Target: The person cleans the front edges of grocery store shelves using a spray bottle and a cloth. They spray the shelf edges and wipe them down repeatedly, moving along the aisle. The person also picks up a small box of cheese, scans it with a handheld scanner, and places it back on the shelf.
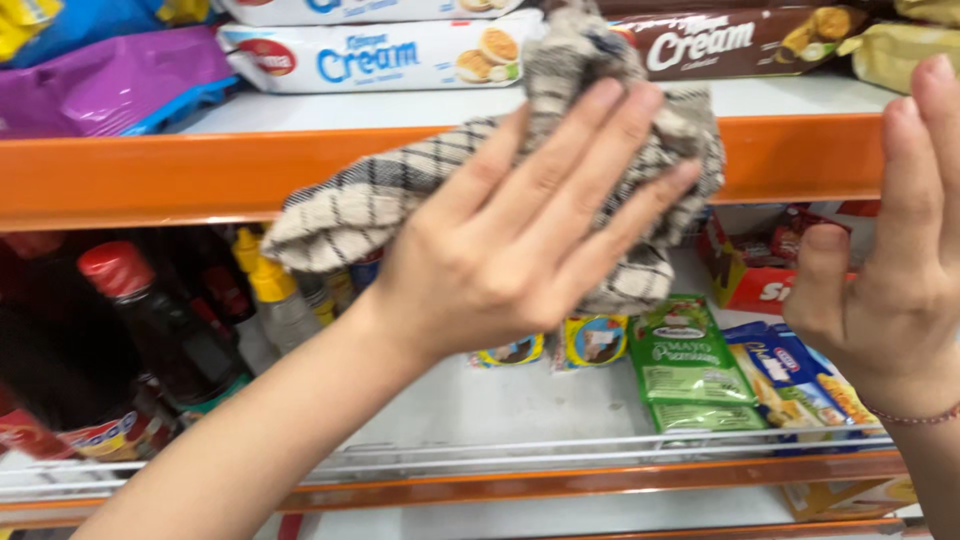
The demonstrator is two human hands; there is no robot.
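The left forearm rises from the lower left of the view, and the left hand (520,235) is seen from the back, fingers spread and stretched flat. It presses a checked cloth (400,190), beige with dark lines, against the orange front edge of the upper shelf (150,175). The cloth bunches out past the fingertips and hangs a little below the edge on both sides of the hand.

The right hand (900,260) stands upright at the right border of the view, open wide, fingers straight and close together, thumb out to the side. It holds nothing; whether its fingertips touch the shelf edge cannot be told. A thin bracelet (915,415) circles the wrist.

On the upper shelf lie long white and brown biscuit packs (380,55). On the lower shelf (520,410), dark sauce bottles (150,320) with red caps stand at the left, and green sachets (685,355) lie at the right behind a wire rail.
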